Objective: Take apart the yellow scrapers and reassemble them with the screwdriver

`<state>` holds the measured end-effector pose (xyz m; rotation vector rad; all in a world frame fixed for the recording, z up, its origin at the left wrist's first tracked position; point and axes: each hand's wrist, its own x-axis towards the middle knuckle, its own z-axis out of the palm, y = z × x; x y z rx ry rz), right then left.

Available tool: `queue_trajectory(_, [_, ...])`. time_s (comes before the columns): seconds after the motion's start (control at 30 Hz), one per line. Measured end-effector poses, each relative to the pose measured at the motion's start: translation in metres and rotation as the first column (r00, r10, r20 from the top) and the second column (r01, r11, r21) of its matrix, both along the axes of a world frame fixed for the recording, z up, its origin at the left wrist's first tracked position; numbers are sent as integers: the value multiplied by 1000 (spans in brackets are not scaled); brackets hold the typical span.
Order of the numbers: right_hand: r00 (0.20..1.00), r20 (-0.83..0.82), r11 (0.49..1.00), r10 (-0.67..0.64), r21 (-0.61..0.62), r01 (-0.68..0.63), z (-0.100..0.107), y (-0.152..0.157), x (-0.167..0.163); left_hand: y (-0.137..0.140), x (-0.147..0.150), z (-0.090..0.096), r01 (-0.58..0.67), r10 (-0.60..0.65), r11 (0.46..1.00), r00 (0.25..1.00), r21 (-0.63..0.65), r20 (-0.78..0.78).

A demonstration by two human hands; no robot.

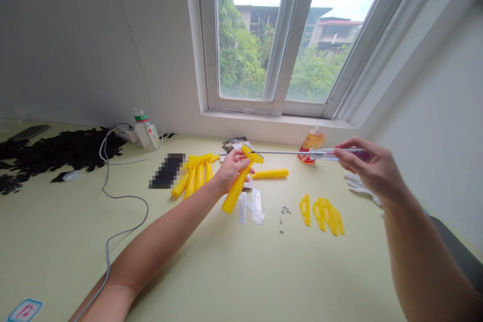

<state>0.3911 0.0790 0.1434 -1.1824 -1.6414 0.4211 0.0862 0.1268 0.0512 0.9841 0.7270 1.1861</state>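
Note:
My left hand [227, 167] is closed around a yellow scraper [234, 193], tilted with its head up and away from me. In my right hand [372, 167] is a screwdriver [319, 154] with a clear and purple handle, held level. Its long shaft points left, and the tip meets the scraper's head; whether it sits in a screw is too small to tell. Below the scraper lie several flat metal blades [242, 209]. Small screws [286, 210] are scattered to their right, then several flat yellow plates [329, 216] with holes.
Several yellow scrapers [199, 176] lie left of my left hand, and another yellow handle [270, 174] behind it. An orange-liquid bottle [313, 141], a white bottle [148, 133] and white gloves [360, 183] stand or lie around. A grey cable [124, 232] crosses near my left arm. Black pieces [68, 148] are heaped far left.

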Motion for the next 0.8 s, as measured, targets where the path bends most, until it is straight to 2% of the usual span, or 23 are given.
queue_trajectory(0.4, [999, 37, 999, -1, -46, 3, 3, -6, -6, 0, 0, 1, 2, -2, 1000, 1000, 11, 1])
queue_trajectory(0.63, [947, 277, 980, -165, -60, 189, 1, -2, -4, 1, -1, 1, -68, 71, 996, 997, 61, -39])
queue_trajectory(0.73, [955, 248, 986, -162, -3, 168, -1, 0, -5, 2, -1, -1, -95, 99, 993, 993, 74, -62])
queue_trajectory(0.8, [972, 203, 991, -117, 85, 101, -2, 0, -7, 3, -1, -1, -108, 114, 991, 991, 74, -73])
